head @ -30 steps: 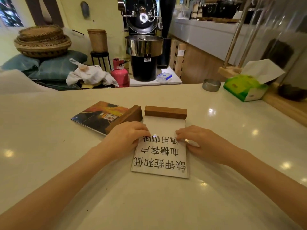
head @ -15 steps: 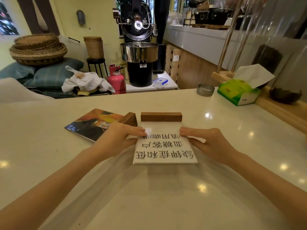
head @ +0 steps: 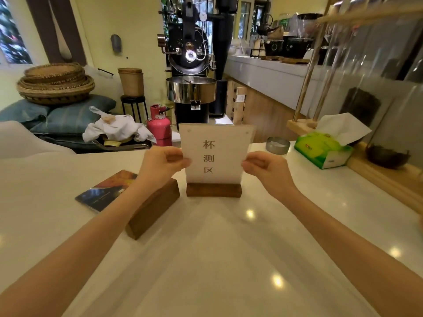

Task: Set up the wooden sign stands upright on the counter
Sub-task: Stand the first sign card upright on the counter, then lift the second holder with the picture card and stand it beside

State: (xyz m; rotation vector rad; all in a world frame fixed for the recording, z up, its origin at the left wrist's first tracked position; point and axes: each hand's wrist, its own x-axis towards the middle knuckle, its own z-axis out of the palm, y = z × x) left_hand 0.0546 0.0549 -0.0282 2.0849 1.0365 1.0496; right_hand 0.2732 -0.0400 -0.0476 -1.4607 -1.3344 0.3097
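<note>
— Now: sign stand (head: 215,161) upright on the counter (head: 229,259), wooden base (head: 213,190) flat on the white top, clear panel rising straight from it, three printed characters running down the card.

— Hands?

— Left hand (head: 160,164) on the panel's left edge, fingers (head: 180,161) pinched together on it about halfway up. Right hand (head: 266,167) mirrored on the right edge, fingers (head: 248,162) likewise clamped on the panel. Both forearms stretched forward over the counter.

— And the second stand?

— Second wooden base (head: 153,210) lying just left of the upright one, angled toward the near edge, partly under the left forearm. Whether any panel sits in it: cannot tell. Close beside the first base, touching or not unclear.

— Anything else nearby?

— Dark booklet (head: 103,193) flat on the counter beyond the second base, its corner tucked behind the wood. Small round metal tin (head: 277,145) behind the right hand, well apart from the sign. Green tissue box (head: 325,152) further right, a tissue sticking out on top. Pink gas cylinder (head: 159,126) and black coffee roaster (head: 191,65) past the counter's far edge.
</note>
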